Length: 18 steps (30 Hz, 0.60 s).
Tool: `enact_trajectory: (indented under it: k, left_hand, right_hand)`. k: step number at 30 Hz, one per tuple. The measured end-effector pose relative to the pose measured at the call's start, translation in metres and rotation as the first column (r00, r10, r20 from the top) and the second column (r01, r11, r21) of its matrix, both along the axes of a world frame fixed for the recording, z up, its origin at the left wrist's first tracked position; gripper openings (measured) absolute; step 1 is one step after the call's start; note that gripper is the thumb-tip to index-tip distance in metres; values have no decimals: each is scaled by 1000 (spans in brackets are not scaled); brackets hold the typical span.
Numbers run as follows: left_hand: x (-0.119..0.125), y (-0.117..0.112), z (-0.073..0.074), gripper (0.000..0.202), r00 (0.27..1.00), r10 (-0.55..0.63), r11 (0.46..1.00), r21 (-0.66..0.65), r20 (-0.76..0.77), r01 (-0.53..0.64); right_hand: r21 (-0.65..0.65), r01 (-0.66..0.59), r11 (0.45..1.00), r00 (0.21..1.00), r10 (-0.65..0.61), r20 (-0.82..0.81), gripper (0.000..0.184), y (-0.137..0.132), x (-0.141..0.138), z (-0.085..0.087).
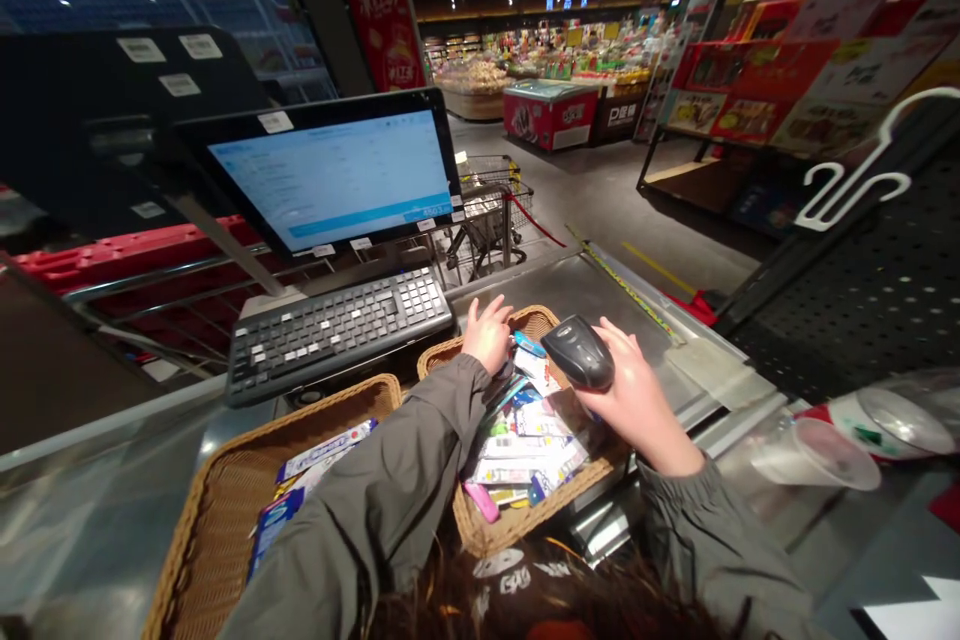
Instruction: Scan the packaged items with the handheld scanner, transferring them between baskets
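Note:
My right hand (637,400) is wrapped round a black handheld barcode scanner (579,352), its head tilted over the right side of a wicker basket (487,538). Small packets (517,465) in white, blue and green wrappers fill that basket, with a pink item (481,502) at its near left corner. At the far left of the basket is my left hand (487,332), fingers stretched forward and apart. A blue item (529,345) lies close to its right; whether they touch, I cannot tell.
A second wicker basket (202,500) with toothpaste-like boxes stands left, partly behind my left sleeve. Beyond it are a black keyboard (341,330) and a lit monitor (337,175). Plastic tubs (817,455) sit at right, below a white hook (855,185). Shopping carts (487,210) stand past the counter.

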<state>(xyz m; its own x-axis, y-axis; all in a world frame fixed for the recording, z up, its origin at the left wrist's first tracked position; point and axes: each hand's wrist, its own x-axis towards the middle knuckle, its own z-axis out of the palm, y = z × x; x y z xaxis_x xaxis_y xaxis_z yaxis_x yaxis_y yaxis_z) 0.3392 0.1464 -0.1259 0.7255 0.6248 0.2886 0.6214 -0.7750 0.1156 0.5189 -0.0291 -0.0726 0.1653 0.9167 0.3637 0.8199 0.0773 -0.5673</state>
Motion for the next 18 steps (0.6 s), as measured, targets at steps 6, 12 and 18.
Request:
enact_trajectory:
  k: [6, 12, 18]
  left_hand:
    - [-52, 2, 68, 21, 925, 205, 977, -126, 319, -173]
    - [-114, -15, 117, 21, 771, 146, 981, 8, 620, -193]
    - [-152, -49, 132, 21, 760, 103, 968, 110, 642, -224]
  right_hand:
    - [50, 10, 999, 1000, -10, 12, 50, 2, -6, 2]
    - [159, -47, 986, 998, 39, 51, 46, 3, -25, 14]
    - [230, -141, 963, 985, 114, 128, 47, 1, -45, 24]
